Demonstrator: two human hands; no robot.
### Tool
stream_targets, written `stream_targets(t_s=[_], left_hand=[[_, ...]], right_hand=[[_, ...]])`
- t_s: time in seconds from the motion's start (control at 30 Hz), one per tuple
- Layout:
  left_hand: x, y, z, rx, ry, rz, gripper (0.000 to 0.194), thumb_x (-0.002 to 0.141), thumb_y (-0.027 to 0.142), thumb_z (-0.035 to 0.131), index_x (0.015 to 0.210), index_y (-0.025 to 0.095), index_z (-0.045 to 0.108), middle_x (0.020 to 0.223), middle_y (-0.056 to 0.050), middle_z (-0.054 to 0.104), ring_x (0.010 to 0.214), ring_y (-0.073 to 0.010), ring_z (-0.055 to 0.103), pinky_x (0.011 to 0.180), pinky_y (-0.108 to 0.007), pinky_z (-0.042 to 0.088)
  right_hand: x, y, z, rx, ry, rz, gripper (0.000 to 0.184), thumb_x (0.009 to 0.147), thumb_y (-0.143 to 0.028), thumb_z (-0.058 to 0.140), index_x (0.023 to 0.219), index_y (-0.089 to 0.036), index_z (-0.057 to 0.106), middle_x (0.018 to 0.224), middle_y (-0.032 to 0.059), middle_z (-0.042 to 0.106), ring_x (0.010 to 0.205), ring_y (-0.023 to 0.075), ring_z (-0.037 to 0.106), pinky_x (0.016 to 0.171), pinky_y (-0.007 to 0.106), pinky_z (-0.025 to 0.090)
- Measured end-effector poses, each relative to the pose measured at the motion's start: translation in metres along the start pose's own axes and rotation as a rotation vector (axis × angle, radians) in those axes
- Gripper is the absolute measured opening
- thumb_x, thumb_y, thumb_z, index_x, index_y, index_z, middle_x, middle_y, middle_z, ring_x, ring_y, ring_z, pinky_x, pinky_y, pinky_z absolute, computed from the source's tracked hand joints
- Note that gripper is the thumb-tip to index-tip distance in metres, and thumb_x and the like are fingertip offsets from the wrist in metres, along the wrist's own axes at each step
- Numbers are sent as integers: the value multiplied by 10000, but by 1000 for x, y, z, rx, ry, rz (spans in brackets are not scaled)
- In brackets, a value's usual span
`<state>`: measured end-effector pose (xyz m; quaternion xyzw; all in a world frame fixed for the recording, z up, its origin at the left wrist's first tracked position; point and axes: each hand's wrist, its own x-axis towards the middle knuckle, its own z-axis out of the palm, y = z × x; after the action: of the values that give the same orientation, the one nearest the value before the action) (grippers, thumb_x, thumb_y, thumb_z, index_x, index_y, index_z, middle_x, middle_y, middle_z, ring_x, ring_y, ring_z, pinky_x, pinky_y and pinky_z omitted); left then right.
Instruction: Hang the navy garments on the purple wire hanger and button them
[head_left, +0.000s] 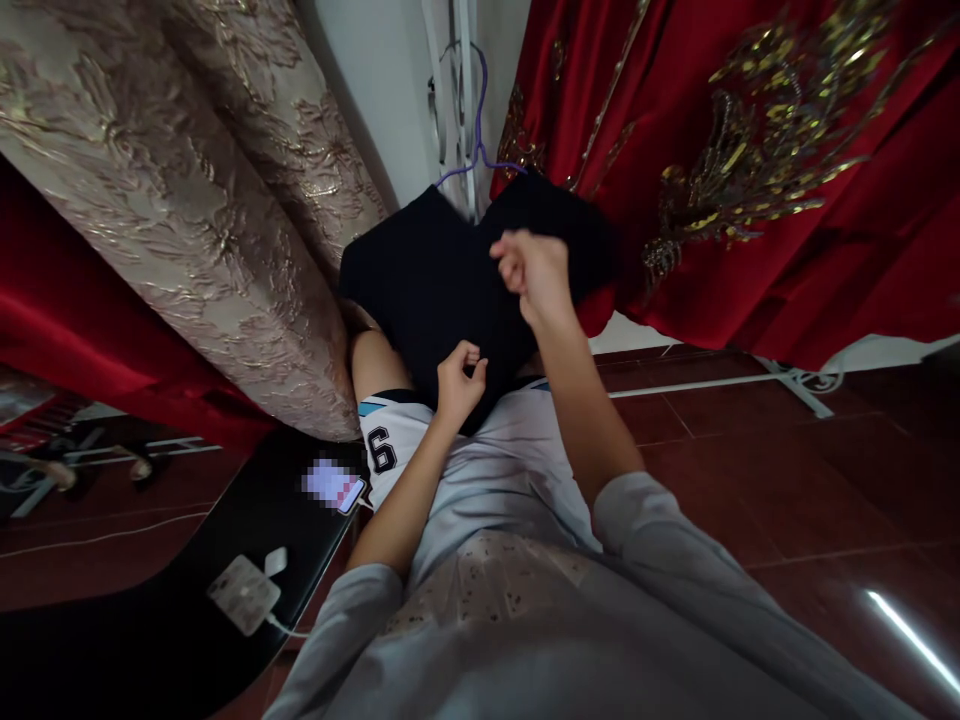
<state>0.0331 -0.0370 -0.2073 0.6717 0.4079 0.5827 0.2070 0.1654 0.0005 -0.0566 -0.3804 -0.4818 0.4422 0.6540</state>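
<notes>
Lower left: curved glossy black surface (161,550). Upper left: beige embossed brocade cloth (195,210). Centre: black V-necked fabric garment (427,270) on purple hanger (481,100); bare left hand (456,386), fingers curled. Right of centre: bare right hand (541,268), fingers folded; either grip's contents unclear. Upper right: red satin cloth (787,290). Lower right: red-brown tiled floor (787,480).

Shirt (555,640): grey; I see a pale printed panel (487,580)
Sleeves (637,510): grey, ending near elbows
Shorts (510,440): white
Digit (382,450): black, outlined
Hem trim (369,408): blue, black
</notes>
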Motion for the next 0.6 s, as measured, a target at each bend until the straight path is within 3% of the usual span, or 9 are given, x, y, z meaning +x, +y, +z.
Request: stream_targets(t_s=[0.07,0.17,0.27,0.3,0.37,0.5,0.53,0.6], left_hand=[[9,4,1,65,-117,36,113,849,121,629,799,180,547,738,-3,557,694,-155,575,704,-250,482],[38,27,-13,79,-246,37,180,813,87,692,953,183,630,758,-5,610,704,-169,605,761,-273,501],[79,64,-37,-118,-72,84,404,850,171,777,1225,200,630,941,-44,677,903,-210,679,909,-306,525],[93,77,-44,-178,6,106,385,868,209,791,1221,196,639,979,-50,672,963,-223,682,938,-316,524],[117,100,-52,-190,35,158,255,896,240,798,1108,168,676,968,-49,648,1022,-243,674,988,-341,509],[148,125,-58,17,-158,323,84,932,188,770,935,147,697,910,-50,604,1035,-254,635,1070,-364,449],[155,126,-62,23,-170,332,70,932,163,766,928,143,699,915,-49,604,1039,-253,628,1076,-362,441],[169,119,-79,-32,-71,306,63,939,119,756,934,135,696,950,-43,611,1063,-233,615,1084,-329,427]], right_hand=[[13,-25,8,32,57,-118,525,978,-619,543,727,-165,624,507,-14,504,411,61,378,383,185,246],[6,-39,14,51,-88,-216,525,947,-645,591,733,-169,649,525,-4,532,411,67,405,385,204,262],[-8,-40,14,-10,-169,-192,500,925,-626,633,718,-171,647,514,-12,518,400,61,392,387,201,273],[-10,-40,14,-47,-164,-178,494,930,-618,628,715,-173,639,511,-16,506,406,61,401,392,196,288],[-10,-38,14,-115,-142,-176,466,951,-588,611,734,-176,639,528,-16,504,438,67,444,414,186,325],[0,-14,12,-180,-56,-240,372,984,-437,593,733,-168,647,548,-11,524,487,71,497,466,176,359],[0,-2,11,-200,-33,-248,356,982,-385,592,708,-164,640,533,-14,519,478,69,489,474,178,358],[-3,23,11,-237,-18,-219,337,961,-290,590,654,-156,631,489,-21,506,448,65,461,485,187,353]])
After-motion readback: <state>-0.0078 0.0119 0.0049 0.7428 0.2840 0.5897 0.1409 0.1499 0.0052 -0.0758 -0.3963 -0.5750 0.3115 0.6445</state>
